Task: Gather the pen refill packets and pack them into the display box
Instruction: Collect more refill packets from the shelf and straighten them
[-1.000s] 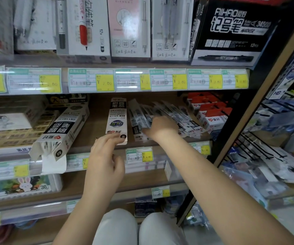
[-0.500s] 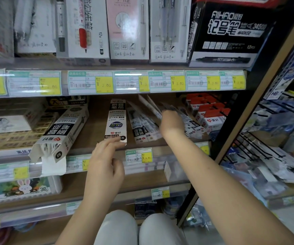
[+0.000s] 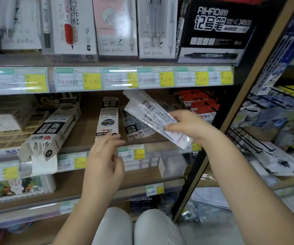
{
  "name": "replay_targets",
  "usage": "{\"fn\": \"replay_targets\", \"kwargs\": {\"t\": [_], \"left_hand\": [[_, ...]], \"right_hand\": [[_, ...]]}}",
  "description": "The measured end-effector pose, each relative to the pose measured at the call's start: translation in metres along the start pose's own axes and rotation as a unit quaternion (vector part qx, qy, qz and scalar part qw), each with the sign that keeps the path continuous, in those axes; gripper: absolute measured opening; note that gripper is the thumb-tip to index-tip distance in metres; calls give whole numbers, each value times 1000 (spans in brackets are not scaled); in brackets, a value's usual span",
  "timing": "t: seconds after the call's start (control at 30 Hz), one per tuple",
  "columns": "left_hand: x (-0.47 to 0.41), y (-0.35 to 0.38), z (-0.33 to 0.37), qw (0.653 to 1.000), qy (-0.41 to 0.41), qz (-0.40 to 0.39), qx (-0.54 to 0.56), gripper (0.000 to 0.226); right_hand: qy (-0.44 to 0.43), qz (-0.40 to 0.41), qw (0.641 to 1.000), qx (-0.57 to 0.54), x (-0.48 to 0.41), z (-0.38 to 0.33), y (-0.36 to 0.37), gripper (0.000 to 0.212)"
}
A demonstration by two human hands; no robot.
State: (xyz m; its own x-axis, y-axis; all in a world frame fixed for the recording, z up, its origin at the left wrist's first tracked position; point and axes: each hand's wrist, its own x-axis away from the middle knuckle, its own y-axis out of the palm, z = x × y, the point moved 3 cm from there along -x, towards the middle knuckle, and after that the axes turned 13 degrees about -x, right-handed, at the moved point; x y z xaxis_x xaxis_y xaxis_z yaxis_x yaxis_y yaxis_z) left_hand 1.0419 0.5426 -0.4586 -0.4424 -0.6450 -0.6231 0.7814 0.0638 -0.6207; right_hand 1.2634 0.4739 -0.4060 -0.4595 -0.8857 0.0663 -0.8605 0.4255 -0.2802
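Best to square the ends of the refill packets (image 3: 149,112) and line them up with the display box (image 3: 108,117) before sliding them in. The right hand (image 3: 186,126) pinches them, tilted above the shelf (image 3: 88,128). The nearly straight fingers of the left hand (image 3: 104,161) touch the box's near end. Spare packets (image 3: 134,129) lie beside it.

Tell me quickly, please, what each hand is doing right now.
Left hand: open, fingertips at the narrow box.
Right hand: gripping a bundle of refill packets.
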Motion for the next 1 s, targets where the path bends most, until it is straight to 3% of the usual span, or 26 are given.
{"fn": "replay_targets", "kwargs": {"t": [0.1, 0.2, 0.27, 0.33, 0.43, 0.6, 0.7, 0.87, 1.0], "left_hand": [[2, -1, 12, 1000, 16, 2, 12, 35], [7, 5, 20, 987, -94, -46, 120, 29], [10, 13, 24, 952, -188, -108, 215, 22], [12, 19, 31, 896, -278, -173, 300, 28], [16, 21, 39, 852, -314, -221, 355, 45], [21, 25, 40, 881, -306, -183, 311, 20], [23, 24, 39, 895, -307, -153, 283, 19], [23, 19, 39, 899, -307, -132, 283, 17], [24, 18, 36, 883, -327, -118, 317, 16]], "right_hand": [[36, -64, 993, -89, 17, 13, -1, 26], [46, -110, 987, -110, 34, 25, 1, 30], [56, -122, 982, -130, 44, 32, 4, 34], [60, -129, 980, -141, 53, 40, 7, 38], [37, -138, 986, -89, 63, 46, 15, 38], [29, -119, 992, -29, 70, 50, 30, 29], [25, -99, 995, -8, 71, 49, 39, 27], [-25, -73, 994, 80, 75, 36, 51, 22], [-70, -59, 986, 139, 76, 31, 63, 33]]}}
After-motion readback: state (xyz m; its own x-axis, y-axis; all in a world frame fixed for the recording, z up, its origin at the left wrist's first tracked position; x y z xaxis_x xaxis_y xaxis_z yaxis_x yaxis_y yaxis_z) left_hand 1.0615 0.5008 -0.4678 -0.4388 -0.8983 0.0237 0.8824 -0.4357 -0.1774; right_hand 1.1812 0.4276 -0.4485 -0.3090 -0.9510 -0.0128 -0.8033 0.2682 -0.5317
